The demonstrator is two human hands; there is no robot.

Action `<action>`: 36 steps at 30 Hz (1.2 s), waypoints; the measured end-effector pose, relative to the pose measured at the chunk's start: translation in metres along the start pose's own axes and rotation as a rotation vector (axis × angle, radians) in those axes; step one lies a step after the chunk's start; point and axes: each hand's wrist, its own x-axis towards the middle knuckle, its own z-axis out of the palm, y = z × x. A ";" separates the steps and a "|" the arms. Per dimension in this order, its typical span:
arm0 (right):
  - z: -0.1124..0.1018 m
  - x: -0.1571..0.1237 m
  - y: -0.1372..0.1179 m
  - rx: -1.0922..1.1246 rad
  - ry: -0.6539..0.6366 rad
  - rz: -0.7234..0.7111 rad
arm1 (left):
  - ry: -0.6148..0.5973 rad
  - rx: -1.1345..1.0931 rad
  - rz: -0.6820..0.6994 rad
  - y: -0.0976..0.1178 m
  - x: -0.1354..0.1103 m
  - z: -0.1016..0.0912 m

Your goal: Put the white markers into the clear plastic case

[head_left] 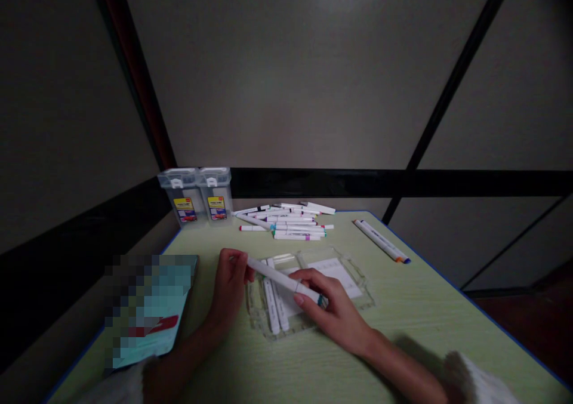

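At the left of our table [416, 314] lies a tablet [152, 311]; two lidded clear plastic boxes [192, 192] stand farther back. Our left hand [227, 278] has its grip pinched on one end of a white marker [273, 274], slanting above a clear plastic tray [368, 296] with two markers [271, 308] and white paper [342, 275] inside. Behind lies a heap of markers [295, 220]. Our right hand [338, 308] grips the white marker's teal end. Farther right, two thicker-looking markers [380, 240] lie side by side.

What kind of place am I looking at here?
Probably a small indoor desk corner, perhaps for drawing or sorting: a pale green table stands by panelled walls, with a loose pile of markers on it.
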 end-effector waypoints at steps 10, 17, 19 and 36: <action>-0.007 -0.010 0.002 -0.143 -0.248 -0.275 | 0.029 0.037 -0.035 0.006 -0.001 0.001; -0.005 -0.006 0.004 -0.360 -0.394 -0.424 | -0.012 0.019 -0.045 -0.001 0.000 0.003; -0.005 -0.004 0.002 -0.438 -0.429 -0.441 | -0.046 0.006 -0.064 -0.005 0.001 0.003; -0.014 -0.001 0.003 -0.599 -0.499 -0.503 | -0.300 0.367 0.196 -0.025 0.000 -0.001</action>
